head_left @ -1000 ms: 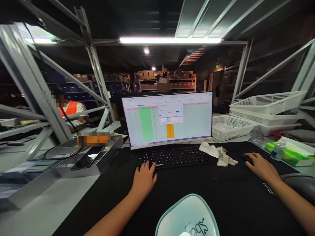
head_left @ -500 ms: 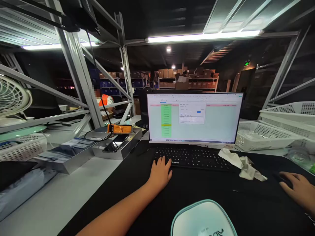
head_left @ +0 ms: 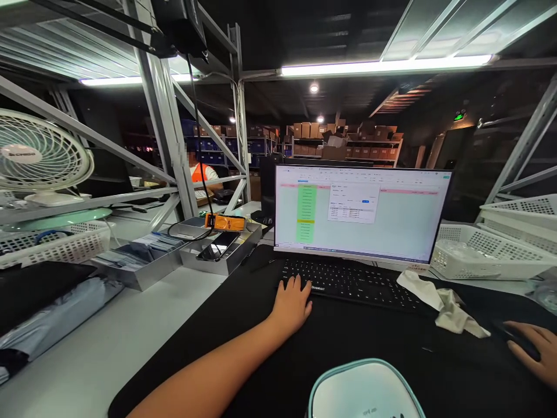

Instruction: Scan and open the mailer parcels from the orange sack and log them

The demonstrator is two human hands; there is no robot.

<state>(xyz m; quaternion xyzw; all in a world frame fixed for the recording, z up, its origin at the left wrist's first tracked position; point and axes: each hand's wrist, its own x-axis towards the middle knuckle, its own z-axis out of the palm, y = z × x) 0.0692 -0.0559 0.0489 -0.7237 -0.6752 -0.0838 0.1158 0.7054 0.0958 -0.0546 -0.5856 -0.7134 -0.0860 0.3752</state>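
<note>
My left hand (head_left: 292, 305) lies palm down with its fingers spread over the left end of a black keyboard (head_left: 361, 285). At the right edge, my right hand (head_left: 542, 364) is curved around a dark computer mouse (head_left: 526, 346), thumb on its near side; part of this hand is cut off by the frame. Behind the keyboard stands a monitor (head_left: 409, 226) with a spreadsheet, a green column and a small dialog box on it. A crumpled pale cloth (head_left: 455, 313) lies between the keyboard and the mouse. Everything rests on a black desk mat (head_left: 374, 331).
A rounded pale case with teal edging (head_left: 365, 389) is at the bottom. Left are a phone (head_left: 218, 247), an orange pack (head_left: 225, 222), a grey tray (head_left: 141, 278) of thin packets and a fan (head_left: 39, 151). White baskets (head_left: 505, 270) stand right. Another person (head_left: 204, 174) is beyond the frame.
The view has turned slightly left, so the scene sits farther right. My left hand stays on the keyboard and my right on the mouse.
</note>
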